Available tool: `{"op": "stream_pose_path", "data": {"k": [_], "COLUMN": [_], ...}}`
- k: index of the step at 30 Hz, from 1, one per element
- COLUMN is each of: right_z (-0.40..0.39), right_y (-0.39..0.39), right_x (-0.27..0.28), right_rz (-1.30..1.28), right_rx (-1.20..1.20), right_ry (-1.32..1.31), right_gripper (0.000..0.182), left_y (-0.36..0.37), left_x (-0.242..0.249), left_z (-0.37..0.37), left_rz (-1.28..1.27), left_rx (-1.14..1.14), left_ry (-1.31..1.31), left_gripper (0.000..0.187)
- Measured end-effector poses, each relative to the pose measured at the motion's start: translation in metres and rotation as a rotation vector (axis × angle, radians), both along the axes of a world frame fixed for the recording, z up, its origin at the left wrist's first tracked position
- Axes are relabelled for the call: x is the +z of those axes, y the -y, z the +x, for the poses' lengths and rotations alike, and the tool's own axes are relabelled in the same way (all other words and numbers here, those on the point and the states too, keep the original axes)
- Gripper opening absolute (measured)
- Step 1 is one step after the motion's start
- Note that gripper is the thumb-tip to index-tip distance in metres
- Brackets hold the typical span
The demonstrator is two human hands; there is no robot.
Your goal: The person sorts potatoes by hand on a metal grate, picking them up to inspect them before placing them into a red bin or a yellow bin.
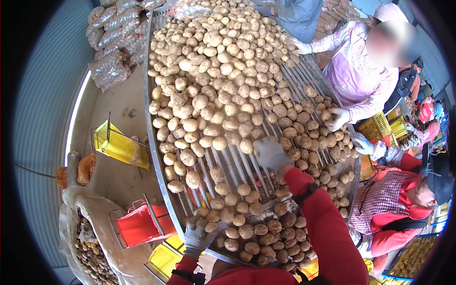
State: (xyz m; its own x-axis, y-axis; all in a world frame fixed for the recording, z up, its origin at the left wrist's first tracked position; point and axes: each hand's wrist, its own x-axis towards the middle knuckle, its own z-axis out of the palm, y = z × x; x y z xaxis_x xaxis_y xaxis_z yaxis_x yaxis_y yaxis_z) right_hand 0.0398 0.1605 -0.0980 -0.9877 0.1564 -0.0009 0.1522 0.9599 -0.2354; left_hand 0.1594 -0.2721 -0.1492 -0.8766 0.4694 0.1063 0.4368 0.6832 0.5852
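A slatted metal table (240,164) held rough potatoes (190,125), a pale sack (102,219) darker rounded produce; the left hand (197,237) lay spread at the edge, the blurred right hand's (271,155) grip indiscernible.

Bare slats (240,166) at the frame's centre leave a lane; potatoes (213,80) block above, more crowd below and right.

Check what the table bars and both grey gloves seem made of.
Bars: probably metal, smooth and grey, judging by their bright streaked glints. Left glove and right glove: likely fabric, matte, from their soft look without shine; any coating is unclear.
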Motion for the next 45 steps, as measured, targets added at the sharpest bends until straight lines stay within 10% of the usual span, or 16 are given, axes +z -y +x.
{"op": "stream_pose_path", "data": {"k": [5, 12, 20, 27, 29, 31, 33, 38, 43, 45], "right_z": [0.012, -0.037, 0.065, 0.215, 0.247, 0.268, 0.283, 0.293, 0.304, 0.312], "right_y": [-0.024, -0.072, -0.002, 0.137, 0.145, 0.148, 0.156, 0.193, 0.211, 0.221], "right_x": [0.012, 0.053, -0.055, -0.027, -0.025, -0.015, -0.010, 0.005, -0.008, 0.000], "right_rz": [-0.308, 0.097, 0.431, -0.259, -0.308, -0.356, -0.423, -0.505, -0.507, -0.508], "right_rx": [-0.076, -0.144, 0.035, 0.017, 0.008, -0.055, -0.105, -0.079, -0.141, -0.106], "right_ry": [0.051, 0.306, -0.318, -0.299, -0.185, -0.137, -0.086, -0.039, 0.113, 0.100], "right_gripper": [0.038, 0.044, 0.049, 0.041, 0.041, 0.041, 0.041, 0.040, 0.041, 0.043], "left_y": [0.001, -0.001, 0.002, 0.015, 0.017, 0.012, 0.031, 0.074, 0.148, 0.178], "left_x": [0.000, 0.003, 0.003, -0.017, -0.015, -0.005, 0.044, 0.045, 0.033, -0.029], "left_z": [-0.001, -0.001, -0.002, 0.002, -0.005, -0.006, -0.014, 0.012, 0.023, -0.006], "left_rz": [0.016, -0.022, 0.038, 0.099, 0.218, 0.854, 1.636, 2.014, 1.872, 2.190], "left_rx": [-0.022, -0.005, -0.046, -0.017, -0.009, 0.209, -0.034, -0.143, 0.223, 0.295], "left_ry": [0.007, 0.007, 0.061, 0.115, -0.017, 0.704, 1.061, 1.131, 0.815, 0.927], "left_gripper": [0.055, 0.054, 0.056, 0.059, 0.055, 0.048, 0.035, 0.057, 0.040, 0.027]}}
